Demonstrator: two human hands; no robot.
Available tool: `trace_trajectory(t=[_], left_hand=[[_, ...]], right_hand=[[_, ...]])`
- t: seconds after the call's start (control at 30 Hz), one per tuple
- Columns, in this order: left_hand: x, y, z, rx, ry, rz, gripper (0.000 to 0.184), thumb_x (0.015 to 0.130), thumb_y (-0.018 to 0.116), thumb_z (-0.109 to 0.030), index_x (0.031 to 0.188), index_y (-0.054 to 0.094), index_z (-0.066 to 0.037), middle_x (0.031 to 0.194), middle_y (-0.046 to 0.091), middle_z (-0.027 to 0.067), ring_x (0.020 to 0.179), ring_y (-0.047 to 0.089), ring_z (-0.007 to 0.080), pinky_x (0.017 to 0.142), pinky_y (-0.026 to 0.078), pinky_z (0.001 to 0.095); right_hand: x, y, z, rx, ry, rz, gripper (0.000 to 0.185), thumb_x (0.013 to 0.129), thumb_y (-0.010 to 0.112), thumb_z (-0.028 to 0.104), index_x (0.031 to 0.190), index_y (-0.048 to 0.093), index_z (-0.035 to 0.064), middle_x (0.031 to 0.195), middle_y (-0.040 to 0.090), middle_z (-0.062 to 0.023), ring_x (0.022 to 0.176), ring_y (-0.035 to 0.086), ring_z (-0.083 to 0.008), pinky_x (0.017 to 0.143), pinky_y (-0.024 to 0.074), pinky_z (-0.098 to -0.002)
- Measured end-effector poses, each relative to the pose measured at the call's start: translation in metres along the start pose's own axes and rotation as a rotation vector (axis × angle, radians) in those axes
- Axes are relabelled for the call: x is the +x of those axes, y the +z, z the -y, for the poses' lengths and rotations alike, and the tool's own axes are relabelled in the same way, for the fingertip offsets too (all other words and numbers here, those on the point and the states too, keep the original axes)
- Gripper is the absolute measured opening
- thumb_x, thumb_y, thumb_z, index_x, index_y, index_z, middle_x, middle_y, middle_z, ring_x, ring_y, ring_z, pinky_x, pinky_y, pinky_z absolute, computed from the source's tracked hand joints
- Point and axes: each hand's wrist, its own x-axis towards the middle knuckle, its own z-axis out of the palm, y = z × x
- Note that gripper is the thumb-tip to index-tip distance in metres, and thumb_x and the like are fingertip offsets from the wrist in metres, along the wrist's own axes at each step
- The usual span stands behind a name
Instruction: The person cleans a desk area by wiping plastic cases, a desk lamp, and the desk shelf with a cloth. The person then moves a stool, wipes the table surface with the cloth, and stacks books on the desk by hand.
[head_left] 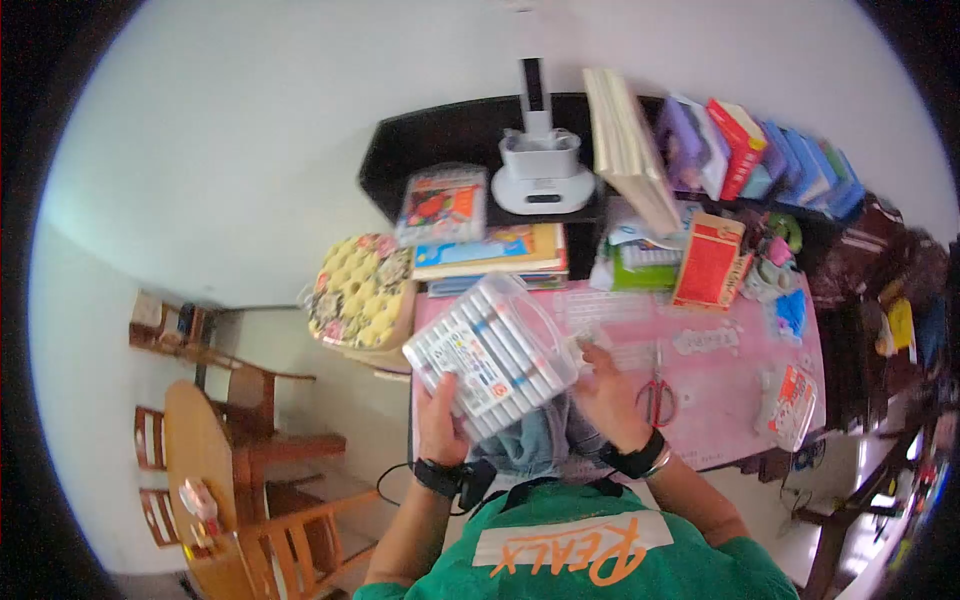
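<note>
Over the near edge of the pink-topped desk [720, 415], it's the clear plastic case of white-barrelled markers [490, 355] taking centre stage, tilted, its printed label facing up. Left hand [440, 418] has it firmly: gripping the case at its seven o'clock edge, thumb laid across the front! Over at four o'clock, the right hand [612, 397] is right beside the case, fingers bent; whether they pinch anything, I cannot tell.

Round the dial from the case now. Just off twelve, a stack of books and papers [545, 252], and beyond it, a shade towards one, a white desk lamp with a round base [545, 190]. Two o'clock, a red-fronted book [708, 262] leaning at a slant. Between three and four, close by the right hand, red-handled scissors [657, 398], points away from the person; further out that way, a white packet with red print [792, 408]. And at ten o'clock, near the case, a yellow tufted box lid with flowers [362, 285]!
</note>
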Motion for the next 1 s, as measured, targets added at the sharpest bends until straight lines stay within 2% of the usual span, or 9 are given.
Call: trace_trajectory(t=[0.1,0.13,0.23,0.37,0.4,0.5,0.7,0.8,1.0], left_hand=[[-0.004,-0.023,-0.018,0.014,0.128,-0.110,0.040,0.093,0.051,-0.016,0.128,0.037,-0.003,0.119,0.054,0.0114,0.102,0.059,0.0211,0.087,0.051,0.0357],[-0.006,-0.030,-0.021,0.026,0.151,-0.118,0.040,0.096,0.047,-0.024,0.129,0.037,-0.003,0.120,0.054,0.0110,0.104,0.058,0.0206,0.088,0.051,0.0348],[-0.007,-0.057,-0.021,-0.026,0.173,-0.116,0.045,0.098,0.041,-0.033,0.131,0.036,-0.004,0.124,0.052,0.0111,0.106,0.057,0.0210,0.089,0.050,0.0349],[-0.010,-0.079,-0.023,-0.104,0.130,-0.109,0.051,0.098,0.034,-0.041,0.133,0.035,-0.004,0.125,0.052,0.0118,0.108,0.057,0.0233,0.090,0.049,0.0369],[-0.010,-0.081,-0.022,-0.097,0.120,-0.113,0.054,0.097,0.033,-0.045,0.132,0.036,-0.004,0.125,0.052,0.0125,0.108,0.057,0.0251,0.090,0.049,0.0389],[-0.005,-0.089,-0.018,-0.161,0.125,-0.063,0.052,0.098,0.034,-0.040,0.135,0.032,-0.004,0.128,0.050,0.0120,0.110,0.055,0.0233,0.093,0.047,0.0369],[-0.005,-0.069,-0.026,0.019,0.299,-0.201,0.047,0.099,0.039,-0.030,0.137,0.030,-0.004,0.127,0.048,0.0104,0.111,0.051,0.0187,0.093,0.044,0.0318],[-0.002,-0.067,-0.017,0.140,0.309,-0.236,0.044,0.099,0.039,-0.028,0.135,0.032,-0.004,0.123,0.050,0.0099,0.107,0.052,0.0168,0.090,0.044,0.0300],[-0.004,-0.046,0.014,0.298,0.272,0.044,0.045,0.099,0.036,-0.031,0.136,0.032,-0.006,0.124,0.049,0.0094,0.109,0.051,0.0196,0.092,0.044,0.0324]], right_hand=[[-0.017,0.037,0.029,-0.473,-0.346,0.418,0.069,0.073,0.071,0.029,0.134,0.042,0.0131,0.135,0.037,-0.0203,0.128,0.033,-0.0396,0.097,0.0323,-0.0575],[-0.020,0.043,0.040,-0.487,-0.344,0.591,0.075,0.068,0.075,0.036,0.133,0.043,0.0140,0.143,0.026,-0.0174,0.135,0.015,-0.0420,0.099,0.0223,-0.0645],[-0.030,0.074,0.029,-0.627,-0.435,0.685,0.076,0.069,0.073,0.039,0.135,0.042,0.0159,0.142,0.027,-0.0179,0.134,0.018,-0.0420,0.095,0.0237,-0.0684],[-0.031,0.106,-0.010,-0.767,-0.508,0.532,0.054,0.072,0.067,0.027,0.122,0.052,0.0113,0.118,0.049,-0.0163,0.123,0.036,-0.0399,0.092,0.0295,-0.0643],[-0.028,0.104,-0.009,-0.742,-0.533,0.494,0.042,0.073,0.063,0.017,0.113,0.055,0.0083,0.101,0.056,-0.0130,0.113,0.047,-0.0339,0.091,0.0355,-0.0546],[-0.015,0.091,-0.004,-0.378,-0.200,0.515,0.038,0.072,0.061,0.009,0.110,0.056,0.0063,0.097,0.058,-0.0130,0.105,0.053,-0.0296,0.091,0.0398,-0.0432],[-0.016,0.025,0.039,0.265,0.219,-0.055,0.037,0.068,0.059,0.001,0.105,0.057,0.0057,0.097,0.058,-0.0155,0.101,0.055,-0.0303,0.088,0.0433,-0.0384],[-0.025,-0.002,0.087,0.130,-0.008,-0.216,0.034,0.068,0.058,-0.001,0.102,0.057,0.0037,0.093,0.055,-0.0112,0.093,0.055,-0.0260,0.085,0.0423,-0.0327],[-0.024,0.034,0.113,-0.003,-0.598,0.199,0.056,0.065,0.068,0.008,0.119,0.054,0.0144,0.119,0.051,-0.0150,0.116,0.046,-0.0325,0.100,0.0343,-0.0450]])
